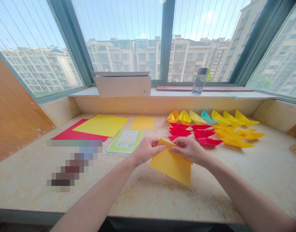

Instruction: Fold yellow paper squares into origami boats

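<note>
A folded sheet of orange-yellow paper (173, 166) is held up in front of me, tilted, its lower corner hanging toward the counter. My left hand (149, 149) pinches its top edge between thumb and fingers. Close beside it, my right hand (188, 148) grips the same edge farther right, thumb on the near face. Some fingertips are hidden behind the paper. Just beyond my hands stand several red paper boats (207, 133). Orange paper boats (237, 141) lie to their right, and behind is a row of yellow boats (222, 117) with one teal boat (207, 117).
Left of my hands lie a green-bordered paper pack (125, 140), a yellow sheet (101, 125) over a red sheet (70, 132), and a small orange sheet (142, 122). A blurred-out patch covers something at left. A white box (123, 85) and water bottle (200, 82) stand on the sill.
</note>
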{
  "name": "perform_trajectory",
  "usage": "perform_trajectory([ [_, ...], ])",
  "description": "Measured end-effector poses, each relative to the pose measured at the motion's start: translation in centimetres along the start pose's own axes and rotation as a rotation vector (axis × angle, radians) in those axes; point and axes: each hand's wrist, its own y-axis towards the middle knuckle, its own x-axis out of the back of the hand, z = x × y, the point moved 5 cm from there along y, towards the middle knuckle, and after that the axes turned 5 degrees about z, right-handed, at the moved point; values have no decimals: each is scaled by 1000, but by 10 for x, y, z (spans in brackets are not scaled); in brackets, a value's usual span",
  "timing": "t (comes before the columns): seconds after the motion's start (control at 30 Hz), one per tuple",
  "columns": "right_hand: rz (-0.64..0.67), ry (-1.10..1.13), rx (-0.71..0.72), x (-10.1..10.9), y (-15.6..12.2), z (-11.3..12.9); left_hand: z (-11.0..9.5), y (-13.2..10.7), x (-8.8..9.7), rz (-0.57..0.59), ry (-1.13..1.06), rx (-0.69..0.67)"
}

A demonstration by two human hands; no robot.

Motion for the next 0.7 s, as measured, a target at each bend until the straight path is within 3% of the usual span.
perform_trajectory([
  [0.27,-24,32,-22,4,-1,1,-5,-2,-6,67,-85,-30],
  [0.5,-8,27,-8,1,-1,3,2,1,4,-63,1,14],
  [0.7,-16,32,-31,10,-3,3,-5,0,7,-148,-34,-36],
])
